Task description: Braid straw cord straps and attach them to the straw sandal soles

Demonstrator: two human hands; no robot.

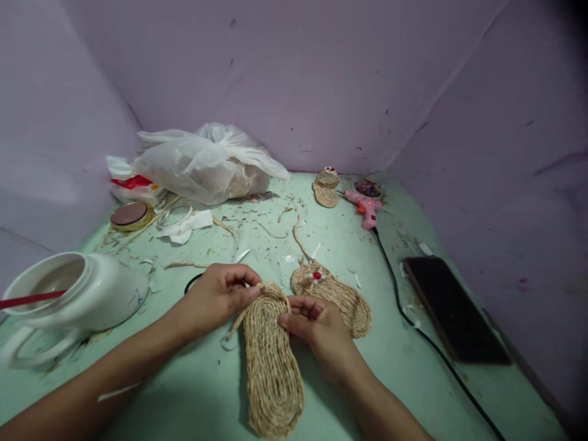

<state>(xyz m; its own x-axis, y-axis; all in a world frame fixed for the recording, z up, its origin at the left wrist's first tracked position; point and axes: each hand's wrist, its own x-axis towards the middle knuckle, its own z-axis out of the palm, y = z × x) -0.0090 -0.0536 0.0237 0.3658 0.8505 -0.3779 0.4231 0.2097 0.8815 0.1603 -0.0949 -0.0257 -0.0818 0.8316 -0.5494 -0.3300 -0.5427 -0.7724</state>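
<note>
Body in view: two forearms and two hands only, entering from the bottom edge. Left hand [220, 297] and right hand [316, 327] both bare: no gloves, rings, watch or bracelets seen. Forearms bare along their whole visible length; no sleeve or cuff shows in frame. Fingernails short and unpainted where visible, on the left thumb and on the right fingertips [285, 318]. One thin pale strip lies across the left forearm [117, 392] near the lower edge; whether tape or a scrap, cannot tell. Upper arms out of frame.
</note>
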